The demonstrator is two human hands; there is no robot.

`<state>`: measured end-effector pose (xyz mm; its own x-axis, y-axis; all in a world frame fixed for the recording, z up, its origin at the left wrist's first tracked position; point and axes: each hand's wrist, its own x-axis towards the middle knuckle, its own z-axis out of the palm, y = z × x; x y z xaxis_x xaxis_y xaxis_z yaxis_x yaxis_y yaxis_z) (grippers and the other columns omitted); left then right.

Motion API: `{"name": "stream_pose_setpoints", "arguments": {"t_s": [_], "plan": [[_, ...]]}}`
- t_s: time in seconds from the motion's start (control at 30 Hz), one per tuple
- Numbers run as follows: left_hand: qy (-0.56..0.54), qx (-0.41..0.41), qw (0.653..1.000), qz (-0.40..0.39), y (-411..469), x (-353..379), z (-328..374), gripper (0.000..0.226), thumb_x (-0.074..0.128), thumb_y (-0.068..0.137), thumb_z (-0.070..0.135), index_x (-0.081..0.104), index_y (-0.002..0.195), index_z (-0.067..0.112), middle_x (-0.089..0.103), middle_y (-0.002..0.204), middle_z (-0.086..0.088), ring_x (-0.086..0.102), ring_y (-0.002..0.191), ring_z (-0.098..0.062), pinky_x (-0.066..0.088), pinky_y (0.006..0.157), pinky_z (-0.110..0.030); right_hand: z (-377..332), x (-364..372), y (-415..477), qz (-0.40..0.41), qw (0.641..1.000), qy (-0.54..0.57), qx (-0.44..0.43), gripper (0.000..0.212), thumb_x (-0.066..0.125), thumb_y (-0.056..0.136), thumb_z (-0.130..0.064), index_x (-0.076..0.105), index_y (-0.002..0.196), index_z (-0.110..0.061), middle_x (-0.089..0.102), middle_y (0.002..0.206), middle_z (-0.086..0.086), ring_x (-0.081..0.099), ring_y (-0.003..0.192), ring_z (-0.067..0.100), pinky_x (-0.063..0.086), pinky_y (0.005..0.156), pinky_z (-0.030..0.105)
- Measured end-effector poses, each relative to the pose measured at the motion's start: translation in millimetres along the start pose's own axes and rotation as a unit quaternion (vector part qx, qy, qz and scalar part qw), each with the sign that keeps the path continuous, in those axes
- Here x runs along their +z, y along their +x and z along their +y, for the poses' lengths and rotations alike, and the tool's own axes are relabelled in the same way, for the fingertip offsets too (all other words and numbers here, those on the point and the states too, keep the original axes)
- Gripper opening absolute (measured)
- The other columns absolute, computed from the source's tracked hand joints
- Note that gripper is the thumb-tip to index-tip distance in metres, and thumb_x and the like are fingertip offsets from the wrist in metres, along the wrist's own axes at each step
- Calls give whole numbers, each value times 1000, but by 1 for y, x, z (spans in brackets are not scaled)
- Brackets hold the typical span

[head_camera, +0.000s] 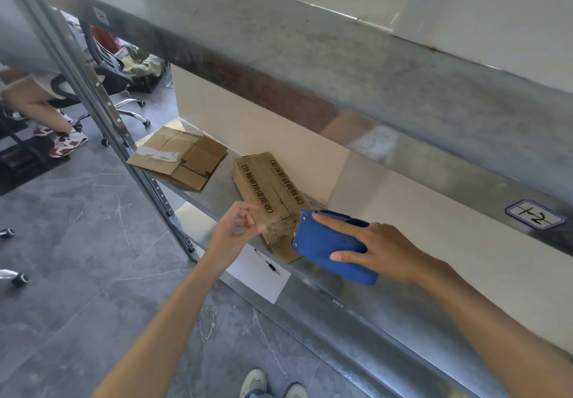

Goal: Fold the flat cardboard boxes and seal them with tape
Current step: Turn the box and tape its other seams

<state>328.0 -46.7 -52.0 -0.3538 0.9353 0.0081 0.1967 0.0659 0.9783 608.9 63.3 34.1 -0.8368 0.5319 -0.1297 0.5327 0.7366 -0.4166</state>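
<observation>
Right fingers (338, 227) clasp the blue tape dispenser (325, 252), left fingers (240, 211) pinch clear tape (279, 231) at the cardboard box (266, 187) between them: light, crushable, best steadied by its near end.

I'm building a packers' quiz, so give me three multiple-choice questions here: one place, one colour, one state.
1. On the grey metal shelf, the flattened brown cardboard box lies where relative to the folded printed cardboard box? A on top B to its left C inside it
2. The handheld tape dispenser's colour? A red B blue C green
3. The left hand is? A pinching the clear tape B lying flat C making an empty fist
Answers: B, they lie apart; B, its body is blue; A, fingertips pinch the tape end.
</observation>
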Motion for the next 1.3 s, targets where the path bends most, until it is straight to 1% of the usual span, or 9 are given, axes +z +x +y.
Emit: {"name": "stream_pose_setpoints", "arguments": {"t_s": [0.13, 0.3, 0.43, 0.57, 0.8, 0.97, 1.07, 1.17, 1.3], "plan": [[11, 12, 1000, -15, 7, 1, -6, 39, 73, 86, 6, 63, 118, 28, 50, 80, 8, 52, 75, -4, 46, 81, -14, 5, 9, 2, 21, 1000, -21, -8, 52, 38, 91, -67, 6, 129, -83, 64, 82, -18, 58, 68, 7, 35, 60, 12], [52, 32, 998, -30, 15, 4, -13, 49, 70, 87, 3, 60, 119, 39, 42, 85, -2, 46, 78, -13, 45, 79, -11, 6, 13, 5, 21, 999, -31, 3, 49, 35, 93, -67, 4, 125, -85, 64, 81, -15, 59, 72, 7, 41, 65, 18], [78, 48, 995, -34, 18, 4, -21, 44, 72, 86, 8, 62, 118, 37, 44, 84, -1, 50, 76, -11, 49, 85, -25, 5, 13, 7, 16, 999, -47, 15, 50, 37, 96, -65, 7, 132, -81, 66, 89, -9, 58, 76, 9, 49, 75, 25], [83, 53, 995, -20, 19, 4, -27, 42, 75, 84, 6, 65, 118, 28, 51, 86, -10, 56, 80, -20, 50, 89, -31, 1, 17, 6, 14, 998, -57, 15, 50, 38, 97, -63, 7, 132, -80, 51, 65, -10, 49, 63, 5, 44, 68, 24], [89, 128, 988, 10, 27, 6, -47, 41, 81, 77, 8, 69, 111, 28, 43, 120, 5, 59, 79, -7, 45, 82, -8, -2, 19, 6, 20, 995, -90, 44, 50, 36, 98, -62, 11, 141, -72, 42, 59, -11, 41, 57, 6, 45, 71, 27], [219, 216, 950, 47, 44, -5, -58, 30, 79, 75, 32, 70, 103, 35, 46, 127, 3, 42, 112, -25, 37, 97, -41, -4, 20, 8, 10, 994, -99, 40, 49, 33, 99, -62, 6, 139, -73, 49, 60, -4, 46, 56, 15, 46, 68, 26], [236, 269, 934, -5, 59, -12, -59, 22, 73, 78, 38, 71, 97, 29, 55, 134, 5, 36, 138, -25, 24, 112, -40, -3, 19, 9, 7, 994, -103, 44, 50, 31, 98, -62, -1, 134, -77, 54, 62, 2, 47, 55, 17, 47, 67, 27], [203, 269, 938, -79, 68, -17, -60, 16, 76, 81, 24, 69, 95, 23, 56, 135, 14, 33, 145, -11, 21, 120, -50, -3, 18, 9, 4, 995, -84, 56, 50, 33, 97, -63, 1, 132, -80, 50, 59, 1, 41, 52, 14, 47, 65, 26], [146, 238, 952, -124, 72, -20, -58, 20, 81, 77, 12, 71, 93, 17, 59, 132, 9, 38, 142, -16, 33, 114, -54, -2, 17, 9, 0, 995, -76, 67, 51, 35, 97, -63, 3, 132, -81, 49, 59, 1, 39, 50, 13, 45, 64, 24]]}}
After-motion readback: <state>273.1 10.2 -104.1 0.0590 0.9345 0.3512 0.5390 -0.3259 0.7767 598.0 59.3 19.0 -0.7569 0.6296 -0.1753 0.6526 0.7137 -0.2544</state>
